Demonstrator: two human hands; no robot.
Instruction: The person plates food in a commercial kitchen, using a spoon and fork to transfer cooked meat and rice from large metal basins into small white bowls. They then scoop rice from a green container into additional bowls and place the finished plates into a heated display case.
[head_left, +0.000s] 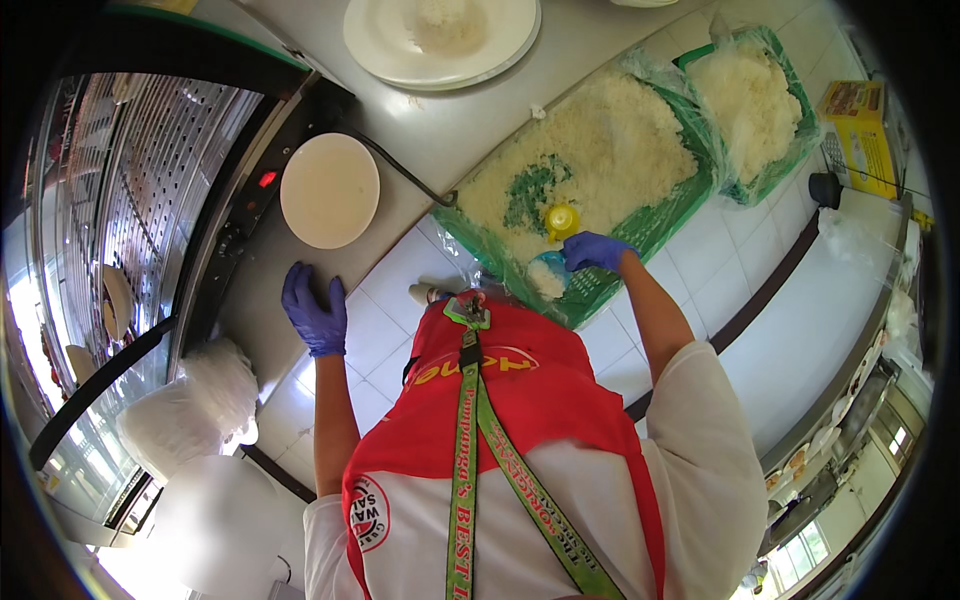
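Note:
My right hand (598, 251), in a purple glove, grips a blue scoop or cup (551, 264) with white rice in it, low over the near end of a green plastic crate (651, 217). A clear plastic sheet lines this crate, and cooked rice (600, 142) is spread across it. Beside the blue one, a yellow cup (562, 221) rests on the rice. My left hand (315, 309), also gloved, is at the edge of the steel counter with its fingers apart and nothing held. Just beyond it lies a round cream plate (330, 191).
Stacked white plates (442, 37), the top one with rice, stand at the back of the steel counter (405, 120). A glass-fronted cabinet (150, 187) is at left. A second green crate of rice (750, 112) and a yellow box (862, 139) are at upper right.

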